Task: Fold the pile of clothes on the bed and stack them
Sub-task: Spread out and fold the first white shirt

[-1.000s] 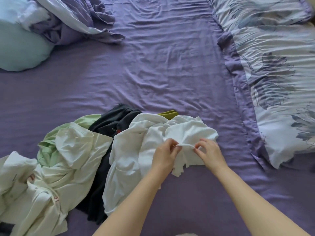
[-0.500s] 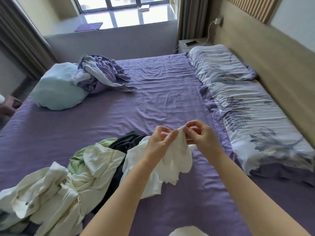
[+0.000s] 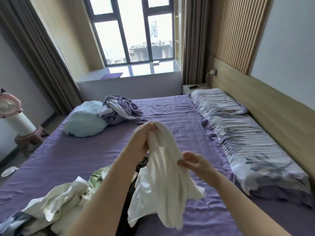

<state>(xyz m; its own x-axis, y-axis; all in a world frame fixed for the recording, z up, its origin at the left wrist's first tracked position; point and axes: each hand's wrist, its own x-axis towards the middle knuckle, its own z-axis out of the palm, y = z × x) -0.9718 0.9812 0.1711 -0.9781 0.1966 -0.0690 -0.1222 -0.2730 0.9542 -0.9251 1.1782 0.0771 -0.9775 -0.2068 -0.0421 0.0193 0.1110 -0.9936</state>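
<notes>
Right now the white, thin cotton garment (image 3: 163, 174) hangs in the air above the purple bed sheet (image 3: 170, 116), held between both hands. The left hand (image 3: 143, 142) is the higher one and grips a bunched edge of the cloth at the top; the right hand (image 3: 190, 161) is lower and to the right, and it pinches another part of the edge between thumb and fingers. The two hands are apart, each closed on the cloth. The long axis of the garment runs from the left hand steeply down toward the person, and the lower end hangs loose, near the sheet or on it; I cannot tell which. I judge that the coming move depends on this slope: to open the garment flat, the hands must find two matching corners and come to one level, and the right hand is nearer to the free part of the bed.

The rest of the pile, with cream, light green and black crumpled clothes (image 3: 68, 198), lies low on the left, just beside the left forearm. No folded stack shows on the bed.

What kind of garment it is I cannot make out, because it is bunched. The black piece is mostly hidden behind it, and the pile is cut off at the lower edge.
</notes>
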